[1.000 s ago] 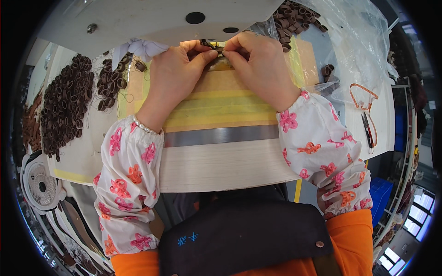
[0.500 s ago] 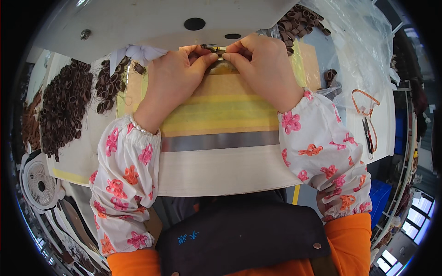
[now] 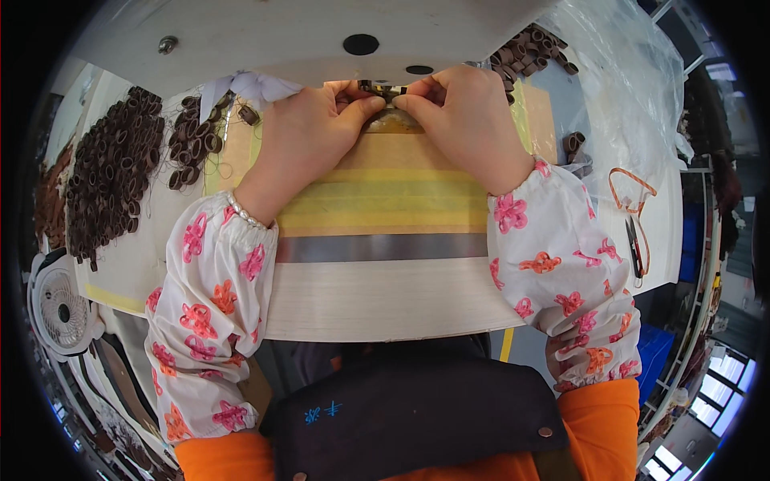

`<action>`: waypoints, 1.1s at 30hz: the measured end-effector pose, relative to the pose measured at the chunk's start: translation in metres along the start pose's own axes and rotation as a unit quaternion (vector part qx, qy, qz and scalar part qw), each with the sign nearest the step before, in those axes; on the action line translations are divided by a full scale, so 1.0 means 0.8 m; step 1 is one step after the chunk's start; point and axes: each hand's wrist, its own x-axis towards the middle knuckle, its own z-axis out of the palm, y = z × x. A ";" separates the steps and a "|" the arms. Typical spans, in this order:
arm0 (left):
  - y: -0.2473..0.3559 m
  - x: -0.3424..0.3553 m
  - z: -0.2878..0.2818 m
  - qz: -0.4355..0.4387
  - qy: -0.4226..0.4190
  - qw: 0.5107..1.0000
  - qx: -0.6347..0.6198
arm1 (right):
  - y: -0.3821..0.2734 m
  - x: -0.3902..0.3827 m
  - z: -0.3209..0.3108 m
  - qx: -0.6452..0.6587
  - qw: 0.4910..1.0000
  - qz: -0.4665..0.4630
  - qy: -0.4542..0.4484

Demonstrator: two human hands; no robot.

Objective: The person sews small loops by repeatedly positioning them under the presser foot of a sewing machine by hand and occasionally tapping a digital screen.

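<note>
Under the white body of a sewing machine [image 3: 273,44], my two hands meet at its small metal working parts [image 3: 382,88]. My left hand [image 3: 314,132] is closed in a pinch, thumb against the fingers, on the left of these parts. Close by on the right, my right hand [image 3: 472,120] pinches in the same way, its thumb tip almost meeting the other thumb. Whatever lies between the fingertips is small, dark and mostly hidden. Below the hands, tan and yellow tape [image 3: 385,192] covers the work surface.
Brown loops [image 3: 116,172] with loose threads are heaped at the left, beside a smaller pile [image 3: 192,140]. More brown rings [image 3: 529,52] lie at the back right near clear plastic sheeting [image 3: 634,80]. Thread snips [image 3: 636,244] on an orange cord rest at the right. A white fan [image 3: 60,313] stands lower left.
Both hands stay pinched at the machine, with the fingertips shifted very slightly. The whole view has moved a little, showing more of the metal parts between the hands.
</note>
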 end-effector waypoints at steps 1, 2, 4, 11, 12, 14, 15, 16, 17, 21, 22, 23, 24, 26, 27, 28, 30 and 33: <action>0.002 -0.001 0.000 -0.003 -0.003 1.000 0.014 | -0.001 0.000 0.000 -0.001 1.000 0.002 0.000; 0.005 -0.002 -0.003 -0.002 -0.005 1.000 0.014 | -0.002 0.002 0.001 -0.012 1.000 0.010 -0.011; 0.010 -0.006 -0.010 -0.026 -0.012 0.999 -0.028 | -0.002 0.002 0.003 -0.021 0.999 0.019 -0.022; -0.008 0.003 0.006 0.056 0.032 0.998 -0.022 | 0.002 0.003 0.003 0.022 0.999 0.031 -0.015; -0.004 0.002 0.003 0.036 0.029 0.998 -0.037 | 0.001 0.003 0.003 0.021 0.999 0.046 -0.020; -0.004 0.001 0.002 0.018 0.024 0.998 -0.049 | 0.002 0.002 0.004 0.020 0.999 0.035 -0.006; -0.009 0.004 0.008 0.052 0.035 0.997 -0.047 | 0.003 0.002 0.005 0.017 1.000 0.020 0.005; -0.010 0.007 0.010 0.084 0.048 0.994 -0.044 | 0.006 0.002 0.005 0.020 1.000 0.022 0.007; -0.011 0.007 0.010 0.084 0.047 0.994 -0.041 | 0.010 0.000 0.004 0.026 1.000 0.013 0.005; -0.002 0.003 0.001 0.092 0.032 0.995 -0.003 | 0.008 -0.002 0.002 0.004 1.000 0.007 0.000; 0.000 0.002 -0.001 0.089 0.031 0.995 0.025 | 0.009 -0.002 0.003 0.003 1.000 0.006 0.003; 0.001 -0.001 -0.004 0.093 0.033 0.995 0.025 | 0.012 -0.004 0.006 0.020 1.000 0.006 0.001; 0.000 -0.004 -0.006 0.095 0.055 0.991 0.074 | 0.012 -0.005 0.006 0.036 0.999 0.006 -0.001; -0.005 -0.010 -0.006 0.104 0.075 0.985 0.118 | 0.009 -0.008 0.002 0.045 0.999 0.028 -0.005; -0.008 -0.015 -0.005 0.143 0.062 0.981 0.114 | 0.006 -0.010 -0.001 0.059 0.997 0.049 -0.013; -0.008 -0.021 -0.006 0.177 0.050 0.976 0.114 | 0.000 -0.011 -0.002 0.059 0.997 0.047 -0.013; 0.002 -0.037 0.001 0.209 0.043 0.976 0.040 | -0.013 -0.012 -0.006 0.203 0.951 0.215 -0.084; 0.012 -0.044 0.001 0.246 -0.004 0.969 -0.001 | -0.015 -0.014 -0.010 0.274 0.924 0.223 -0.146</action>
